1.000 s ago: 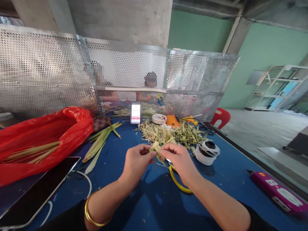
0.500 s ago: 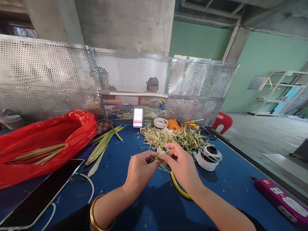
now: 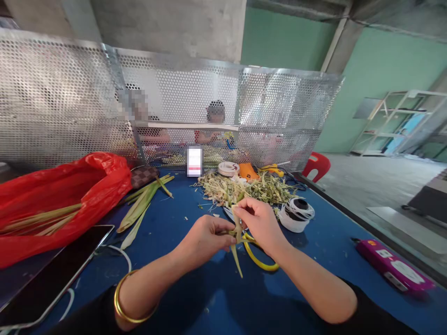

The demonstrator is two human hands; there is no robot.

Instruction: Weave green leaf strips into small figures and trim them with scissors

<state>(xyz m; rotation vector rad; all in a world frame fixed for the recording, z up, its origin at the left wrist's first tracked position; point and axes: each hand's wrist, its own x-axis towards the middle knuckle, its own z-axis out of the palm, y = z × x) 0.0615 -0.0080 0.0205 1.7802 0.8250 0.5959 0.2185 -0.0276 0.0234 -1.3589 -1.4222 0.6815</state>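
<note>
Pinched between my fingertips is a small piece of pale green leaf strips [image 3: 238,230], with a narrow end hanging down over the table. My left hand [image 3: 206,237] grips its left side, closed thumb against fingers. Higher up, my right hand [image 3: 260,221] pinches the top of a strip. Scissors [image 3: 260,264] with yellow handles lie on the table under my right hand, partly hidden by it. Just beyond my hands spreads a pile of leaf scraps [image 3: 223,188]. A spool of white cord [image 3: 296,219] stands right of my right hand.
Long leaves [image 3: 141,209] lie at left beside a red plastic bag [image 3: 66,186] and a tablet [image 3: 63,274]. A lit phone [image 3: 194,161] stands before the perforated metal screen [image 3: 195,97]; two people sit behind it. A purple case [image 3: 393,270] lies at right.
My view has shifted slightly. My right hand has lifted from my left, drawing a strip upright, and a leaf end now hangs below. More of the scissors shows.
</note>
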